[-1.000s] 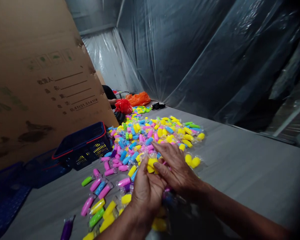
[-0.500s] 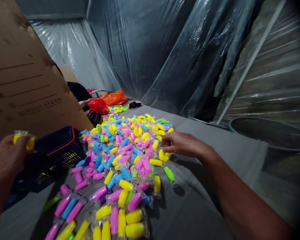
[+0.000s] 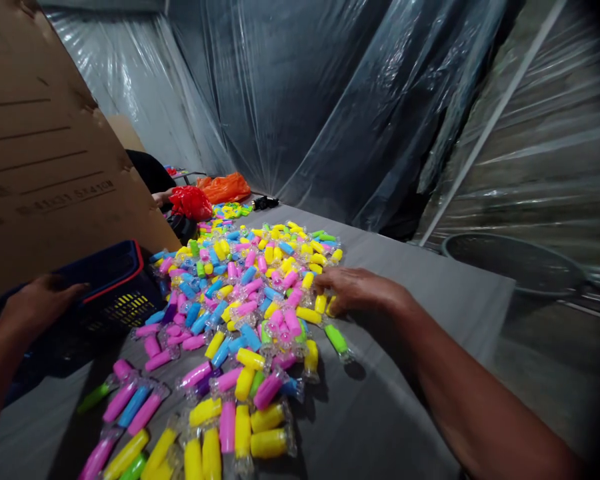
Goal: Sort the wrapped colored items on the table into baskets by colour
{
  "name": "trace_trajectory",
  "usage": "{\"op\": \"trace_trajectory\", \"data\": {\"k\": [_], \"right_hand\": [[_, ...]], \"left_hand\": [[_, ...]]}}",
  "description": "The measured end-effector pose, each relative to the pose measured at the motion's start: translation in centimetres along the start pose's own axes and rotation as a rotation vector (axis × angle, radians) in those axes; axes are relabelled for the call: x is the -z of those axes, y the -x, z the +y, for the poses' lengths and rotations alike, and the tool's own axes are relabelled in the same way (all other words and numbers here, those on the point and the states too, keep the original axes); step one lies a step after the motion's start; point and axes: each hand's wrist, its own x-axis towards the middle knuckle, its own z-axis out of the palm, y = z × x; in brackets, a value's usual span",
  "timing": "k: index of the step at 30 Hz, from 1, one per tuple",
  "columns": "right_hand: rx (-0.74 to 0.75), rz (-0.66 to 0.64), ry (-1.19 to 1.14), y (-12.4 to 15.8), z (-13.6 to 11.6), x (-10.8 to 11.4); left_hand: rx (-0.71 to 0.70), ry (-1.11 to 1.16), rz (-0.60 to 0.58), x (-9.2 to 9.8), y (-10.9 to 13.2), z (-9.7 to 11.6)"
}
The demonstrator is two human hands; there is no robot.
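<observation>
Head view, so tell me: what is the left grip (image 3: 40, 310) doing?

It's lying open with the fingers spread, resting over the rim of a dark blue basket (image 3: 111, 265) with red trim, and I'm not seeing anything in it.

And the right grip (image 3: 357, 291)?

It's stretching out low over the table (image 3: 420, 293), fingers loosely curled, with the tips touching yellow tubes (image 3: 320, 304) at the right edge of the heap. Whether it's pinching one, I can't tell.

Where are the things themselves lying?

Small plastic tubes in clear wrappers (image 3: 240, 293), pink, yellow, blue and green, are spreading in a wide, loose heap across the grey table, between the basket and the right grip. A green tube (image 3: 337, 339) is lying just below the right grip.

What's going on beyond them?

Another person's hand (image 3: 161, 197) is showing beside a red plastic bag (image 3: 191, 203), with an orange bag (image 3: 225, 188) behind it. A big cardboard sheet (image 3: 45, 147) is standing on the left, and clear plastic sheeting (image 3: 305, 100) is hanging behind the table
</observation>
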Motion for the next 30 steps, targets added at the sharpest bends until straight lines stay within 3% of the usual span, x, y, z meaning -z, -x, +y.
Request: {"op": "trace_trajectory", "data": {"k": [2, 5, 7, 9, 11, 13, 17, 20, 24, 27, 29, 30], "right_hand": [[-0.016, -0.006, -0.003, 0.0, 0.0, 0.1], [-0.049, -0.025, -0.009, 0.1, 0.3, 0.3], [-0.077, -0.036, -0.014, 0.2, 0.6, 0.3], [-0.102, -0.026, -0.025, 0.2, 1.0, 0.3], [-0.097, -0.01, -0.04, 0.2, 1.2, 0.4], [-0.074, -0.016, -0.04, 0.3, 1.1, 0.5], [-0.07, -0.099, 0.029, 0.2, 0.1, 0.7], [-0.027, -0.107, 0.095, 0.1, -0.7, 0.4], [0.037, -0.032, 0.062, 0.0, -1.0, -0.5], [0.061, -0.034, 0.009, -0.1, -0.3, -0.6], [0.059, -0.033, -0.045, 0.2, 0.5, -0.1], [0.046, -0.027, -0.099, 0.4, 0.9, 0.3]], "left_hand": [[-0.064, -0.165, 0.098, 0.7, 1.7, 2.1], [-0.428, -0.079, 0.33, 1.6, 6.1, 8.1], [-0.768, 0.157, 0.237, 1.8, 10.2, 13.4], [-1.085, 0.334, 0.013, 1.4, 14.4, 18.5], [-1.3, 0.23, -0.145, 0.5, 17.9, 22.8], [-1.4, 0.139, -0.246, -0.8, 20.1, 25.6], [-1.321, 0.034, -0.392, -3.4, 21.1, 27.8], [-1.229, 0.07, -0.375, -4.3, 20.9, 27.9], [-1.142, 0.163, -0.315, -3.8, 20.7, 26.9], [-0.956, 0.453, -0.25, -2.3, 20.8, 25.1], [-0.677, 0.839, -0.286, -1.0, 21.2, 23.6], [-0.484, 1.051, -0.357, -0.3, 21.5, 22.9]]}}
